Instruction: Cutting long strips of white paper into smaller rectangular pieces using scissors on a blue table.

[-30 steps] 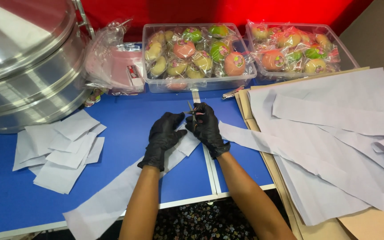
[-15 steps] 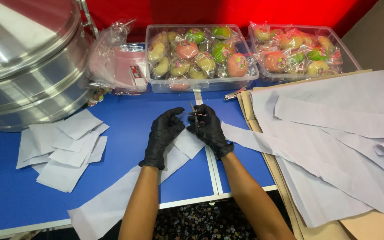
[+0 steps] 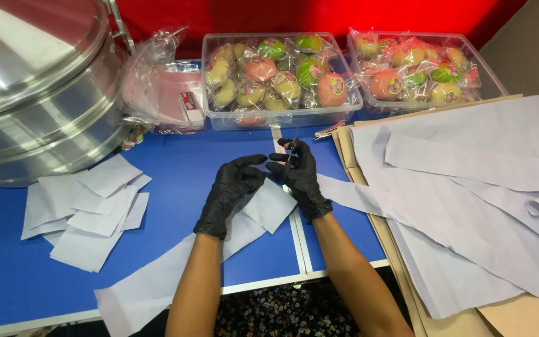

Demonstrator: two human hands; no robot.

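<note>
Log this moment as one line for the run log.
left hand: on paper strip | right hand: holds scissors | cut paper squares at left | blue table

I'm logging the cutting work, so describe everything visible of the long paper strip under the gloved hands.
The long paper strip is thin, pale lavender-white paper with uneven edges. It lies flat on the blue table, running diagonally from the near left edge up toward the hands. The left hand, in a black glove, rests on its upper part. The right hand, also gloved, holds scissors at its far end, where a squarish piece lies; whether that is cut free is unclear.
</note>
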